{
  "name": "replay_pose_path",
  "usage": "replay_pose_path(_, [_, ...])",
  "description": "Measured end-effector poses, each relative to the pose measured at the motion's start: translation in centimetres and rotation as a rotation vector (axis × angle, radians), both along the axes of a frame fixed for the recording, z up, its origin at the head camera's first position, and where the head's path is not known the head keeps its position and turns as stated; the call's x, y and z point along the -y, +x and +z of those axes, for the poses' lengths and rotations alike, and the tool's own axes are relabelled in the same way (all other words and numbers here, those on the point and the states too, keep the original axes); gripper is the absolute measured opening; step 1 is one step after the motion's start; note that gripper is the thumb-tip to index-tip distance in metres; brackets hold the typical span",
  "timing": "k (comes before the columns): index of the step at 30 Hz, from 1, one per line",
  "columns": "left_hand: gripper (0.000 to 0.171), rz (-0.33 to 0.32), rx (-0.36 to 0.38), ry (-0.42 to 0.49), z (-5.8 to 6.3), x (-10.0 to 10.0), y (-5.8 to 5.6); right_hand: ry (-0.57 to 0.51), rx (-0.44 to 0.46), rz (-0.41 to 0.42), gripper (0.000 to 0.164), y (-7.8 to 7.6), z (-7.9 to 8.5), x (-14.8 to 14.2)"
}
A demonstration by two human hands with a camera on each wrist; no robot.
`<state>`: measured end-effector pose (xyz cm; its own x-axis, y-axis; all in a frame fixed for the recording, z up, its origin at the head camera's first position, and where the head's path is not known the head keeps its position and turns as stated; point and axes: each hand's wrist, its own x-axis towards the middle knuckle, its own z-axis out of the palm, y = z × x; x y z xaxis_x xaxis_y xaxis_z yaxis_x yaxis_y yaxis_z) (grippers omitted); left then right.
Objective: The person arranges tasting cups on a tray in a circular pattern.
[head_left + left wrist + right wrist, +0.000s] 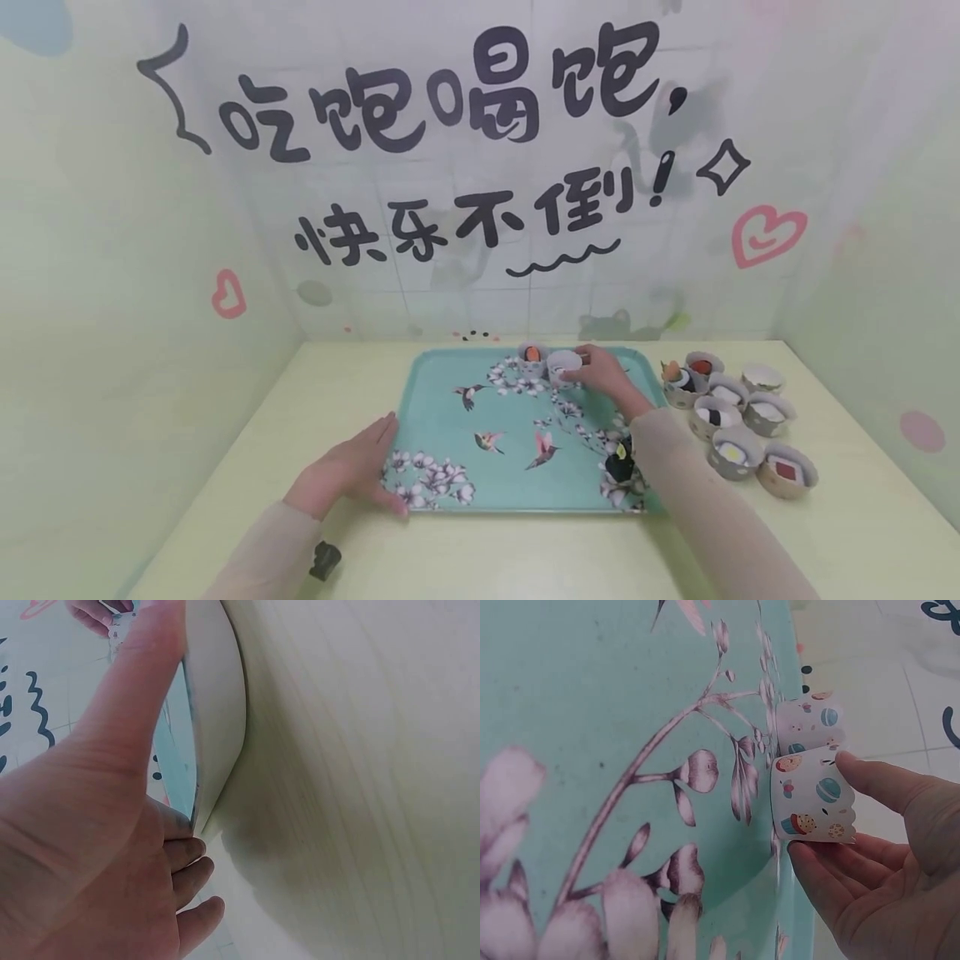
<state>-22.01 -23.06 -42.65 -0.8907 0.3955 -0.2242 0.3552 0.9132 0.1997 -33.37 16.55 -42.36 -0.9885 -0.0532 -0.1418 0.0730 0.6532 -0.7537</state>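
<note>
Your right hand (pixel 609 377) pinches a white scalloped paper cup (pixel 558 367) near the far edge of a turquoise rectangular tray (pixel 438 421)
Your right-wrist view shows its cupcake print (pixel 802 823); the head view, an orange piece (pixel 532 354) inside the matching paper cup (pixel 531 372) beside it; your left hand (pixel 348 468), thumb and fingers apart, touches the tray's near-left corner, room between both hands

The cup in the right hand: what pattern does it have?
The cup is pale with small coloured prints, including a cupcake; right wrist view shows it best.
</note>
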Motion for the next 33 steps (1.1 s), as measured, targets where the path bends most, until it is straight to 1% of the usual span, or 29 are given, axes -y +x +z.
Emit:
replay_pose_path(7, [0.144,0.014,0.007,-0.002,0.2,0.0,-0.1,-0.014,-0.011,0.023,0.070,0.0,0.1,-0.3])
replay_pose_path(14, [0.143,0.004,0.010,0.007,0.5,-0.2,-0.1,-0.025,-0.022,0.031,0.071,0.3,0.5,-1.0])
replay_pose_path(17, [0.144,0.011,0.011,-0.001,0.5,-0.3,-0.2,-0.036,-0.032,0.036,0.070,0.5,0.9,-1.1])
replay_pose_path(21, [0.143,0.009,0.009,-0.007,0.5,-0.3,-0.4,-0.022,-0.055,0.056,0.069,0.6,1.4,-1.2])
replay_pose_path(25, [0.142,0.006,0.016,-0.006,0.5,-0.4,-0.3,-0.007,-0.060,0.065,0.068,0.7,1.6,-1.3])
replay_pose_path(33, [0.142,0.007,0.019,-0.001,0.3,-0.3,-0.1,-0.018,-0.061,0.057,0.068,1.4,1.9,-1.6])
